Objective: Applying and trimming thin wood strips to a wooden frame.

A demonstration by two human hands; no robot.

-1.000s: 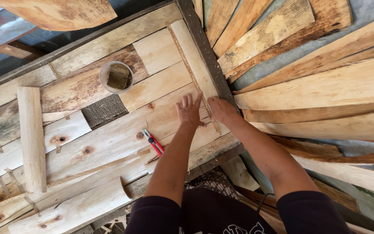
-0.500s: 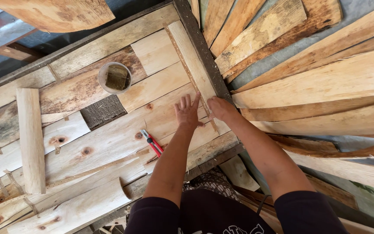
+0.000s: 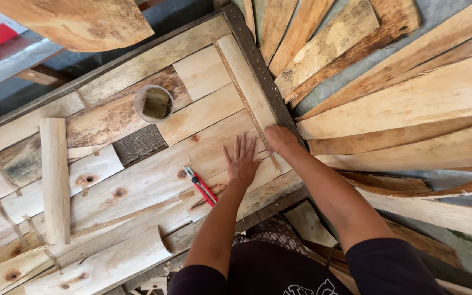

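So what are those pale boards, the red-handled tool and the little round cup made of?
The boards look like raw, unfinished wood: knots, grain and rough bark edges show. The tool beside the left hand seems to have a red plastic body with a metal strip. The cup may be plastic or metal; too small to tell.

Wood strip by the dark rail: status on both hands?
Left hand flat on boards beside wood strip. Right hand pressing strip's near end. Red utility knife lies unheld nearby.

One red utility knife [image 3: 202, 186] lies just left of the fingers; one round cup [image 3: 153, 104] sits beyond them; two hands.
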